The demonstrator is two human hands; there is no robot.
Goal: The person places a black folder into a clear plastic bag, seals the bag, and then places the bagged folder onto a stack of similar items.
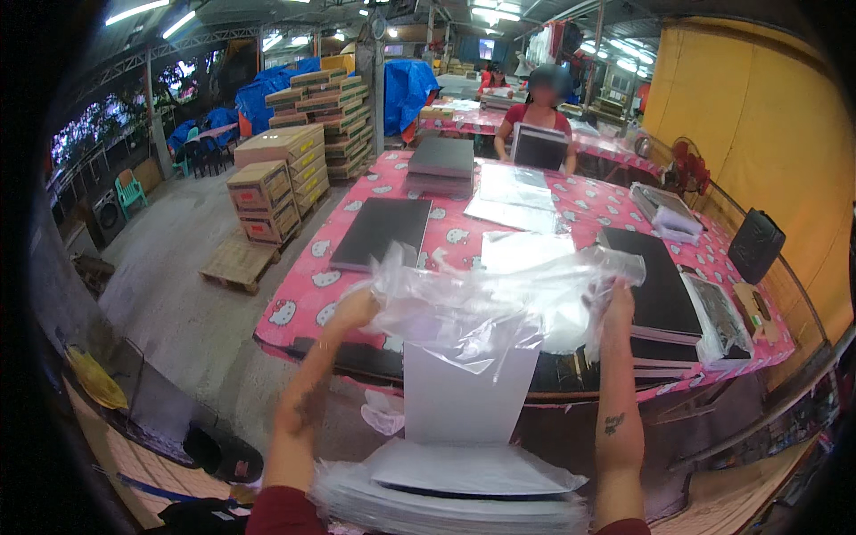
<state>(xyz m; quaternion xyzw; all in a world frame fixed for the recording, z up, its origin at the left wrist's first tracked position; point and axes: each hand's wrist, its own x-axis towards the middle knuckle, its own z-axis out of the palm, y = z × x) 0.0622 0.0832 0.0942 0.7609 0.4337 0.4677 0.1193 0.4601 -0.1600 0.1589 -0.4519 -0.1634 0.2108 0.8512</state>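
At the left of the frame, brown cartons (259,192) sit on a wooden pallet (239,267). Left of centre, your left hand (355,308) grips the left end of a clear plastic film (499,294); its fingertips are blurred and partly hidden there. Just beyond that hand, a black board (383,232) lies on the pink patterned tablecloth (299,303). At the lower centre, a stack of plastic-covered sheets (446,499) is in front of you. Above it a pale panel (468,392) shows, its top under the film; I cannot tell whether panel and stack touch. The film spreads across the middle of the frame between your hands. At the upper centre, a co-worker (539,120) is behind a dark, pale-edged board (539,147). Right of centre, your right hand (617,308) has its fingers curled around the film's right end, near a black-topped stack (655,285).
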